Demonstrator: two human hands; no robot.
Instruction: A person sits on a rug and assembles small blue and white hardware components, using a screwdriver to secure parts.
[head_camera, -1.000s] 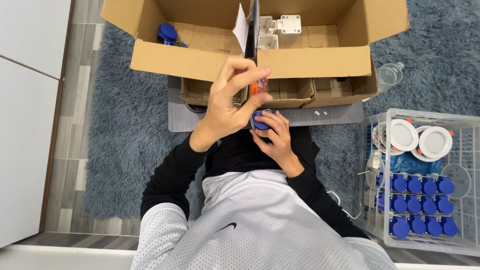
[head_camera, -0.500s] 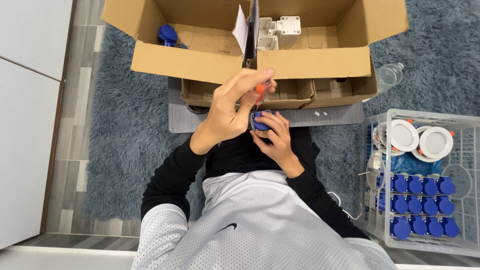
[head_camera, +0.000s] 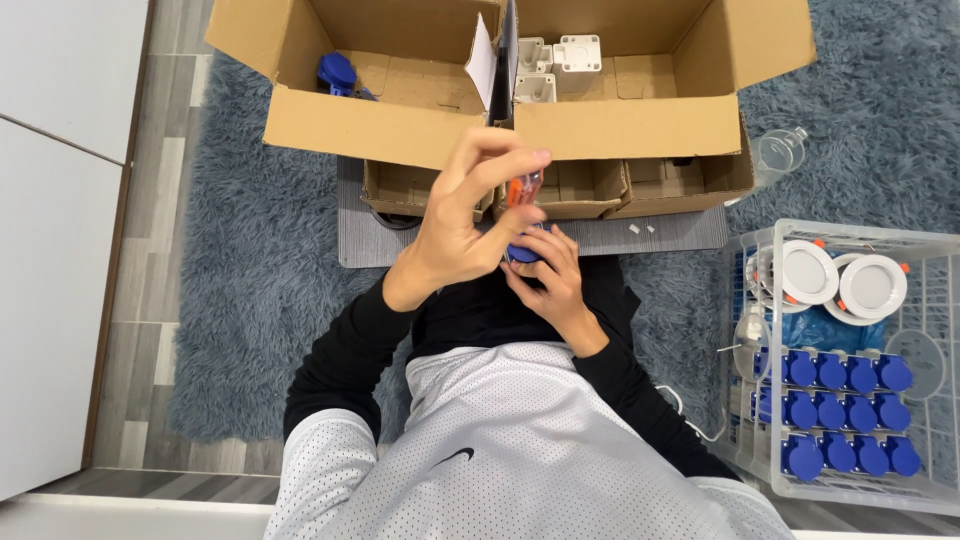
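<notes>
Fingers (head_camera: 500, 170) pinch an orange-handled tool (head_camera: 520, 188) above the gripped blue cap (head_camera: 522, 250).

The left hand (head_camera: 455, 235) covers most of the orange-handled tool (head_camera: 521, 188), the right hand's (head_camera: 552, 282) fingers (head_camera: 545, 255) hide nearly all of the blue part (head_camera: 522, 251), the cardboard box (head_camera: 520, 125) is cut off at the top edge, and the wire basket (head_camera: 740, 300) at the right.

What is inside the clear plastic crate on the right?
The clear crate holds rows of blue round parts, two white round lamp fittings on a blue bag, and a clear lid. Anything beneath these is hidden.
</notes>
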